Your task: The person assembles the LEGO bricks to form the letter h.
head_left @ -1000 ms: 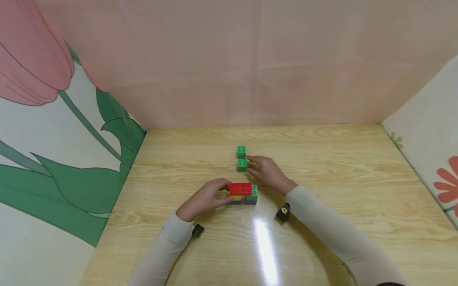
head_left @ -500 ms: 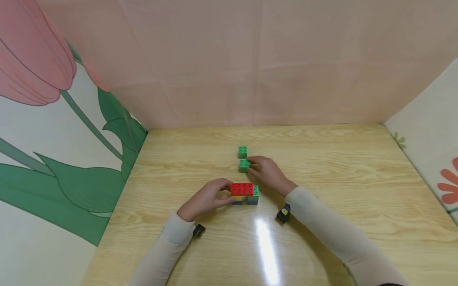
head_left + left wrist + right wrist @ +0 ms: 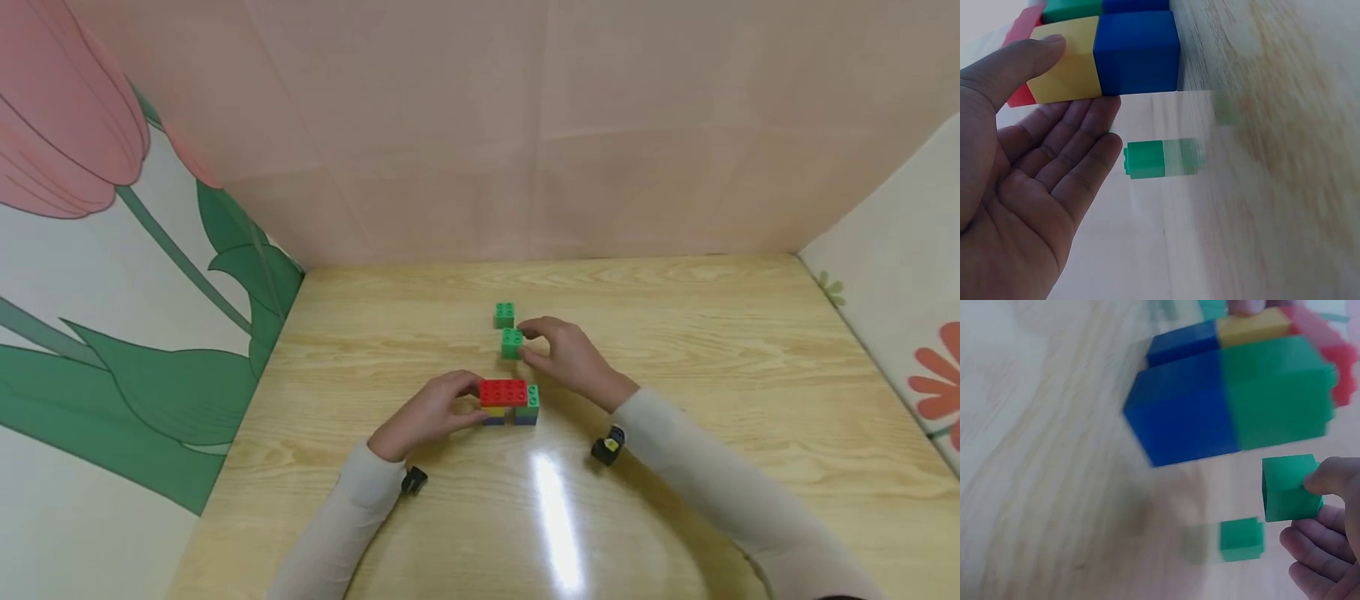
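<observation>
A small block structure stands mid-table: a long red brick (image 3: 503, 392) bridges a yellow brick (image 3: 1069, 59) on a blue brick (image 3: 1138, 53) at the left and a green brick (image 3: 1275, 394) on another blue brick (image 3: 1185, 406) at the right. My left hand (image 3: 431, 412) holds the structure's left end, thumb on the near side of the yellow brick and fingers behind. Just beyond it, my right hand (image 3: 573, 358) pinches a square green brick (image 3: 512, 343) between thumb and fingers, lifted off the table. A second square green brick (image 3: 505, 314) sits on the table behind that one.
The wooden table (image 3: 375, 333) meets a pink cloth backdrop (image 3: 450, 167) at the rear. A panel with a tulip print (image 3: 67, 417) borders its left side, and a white panel with a flower print (image 3: 941, 367) its right. Black wrist cameras hang under both sleeves.
The right hand has taken hold of the nearer green brick and raised it slightly off the table. My left hand and the block structure stay where they were.
</observation>
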Tool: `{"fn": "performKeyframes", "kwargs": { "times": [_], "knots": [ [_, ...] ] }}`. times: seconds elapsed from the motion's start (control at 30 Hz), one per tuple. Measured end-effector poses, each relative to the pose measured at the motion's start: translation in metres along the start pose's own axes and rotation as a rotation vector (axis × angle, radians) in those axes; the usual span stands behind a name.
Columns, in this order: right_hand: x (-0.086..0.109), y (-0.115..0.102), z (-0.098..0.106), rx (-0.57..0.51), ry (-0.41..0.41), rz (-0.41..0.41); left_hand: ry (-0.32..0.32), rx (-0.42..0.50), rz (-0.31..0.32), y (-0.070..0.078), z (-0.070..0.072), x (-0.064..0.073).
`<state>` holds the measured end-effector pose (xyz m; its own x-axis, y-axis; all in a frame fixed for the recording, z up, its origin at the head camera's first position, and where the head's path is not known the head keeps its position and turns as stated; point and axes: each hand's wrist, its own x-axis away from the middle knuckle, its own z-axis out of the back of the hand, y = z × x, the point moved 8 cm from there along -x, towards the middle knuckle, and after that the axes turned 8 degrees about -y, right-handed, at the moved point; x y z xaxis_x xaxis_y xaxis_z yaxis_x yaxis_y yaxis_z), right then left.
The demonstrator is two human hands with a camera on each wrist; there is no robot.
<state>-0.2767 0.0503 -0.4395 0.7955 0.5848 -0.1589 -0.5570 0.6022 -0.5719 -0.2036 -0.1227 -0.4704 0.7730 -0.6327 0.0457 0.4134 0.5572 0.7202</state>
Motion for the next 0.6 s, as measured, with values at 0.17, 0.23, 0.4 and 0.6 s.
{"fn": "performKeyframes", "kwargs": {
  "times": [0.17,0.23,0.4,0.6],
  "knots": [
    [0.006,-0.024,0.015,0.016,0.044,0.082,0.004,0.007,-0.006,0.002,0.001,0.000],
    [0.009,-0.034,0.019,0.010,0.057,0.114,0.008,0.009,-0.009,0.002,0.002,0.000],
    [0.018,-0.058,0.028,0.006,0.071,0.174,0.007,0.009,-0.014,0.003,0.001,0.000],
    [0.028,-0.081,0.033,0.018,0.077,0.235,0.002,0.016,-0.014,0.002,0.000,-0.001]
  ]
}}
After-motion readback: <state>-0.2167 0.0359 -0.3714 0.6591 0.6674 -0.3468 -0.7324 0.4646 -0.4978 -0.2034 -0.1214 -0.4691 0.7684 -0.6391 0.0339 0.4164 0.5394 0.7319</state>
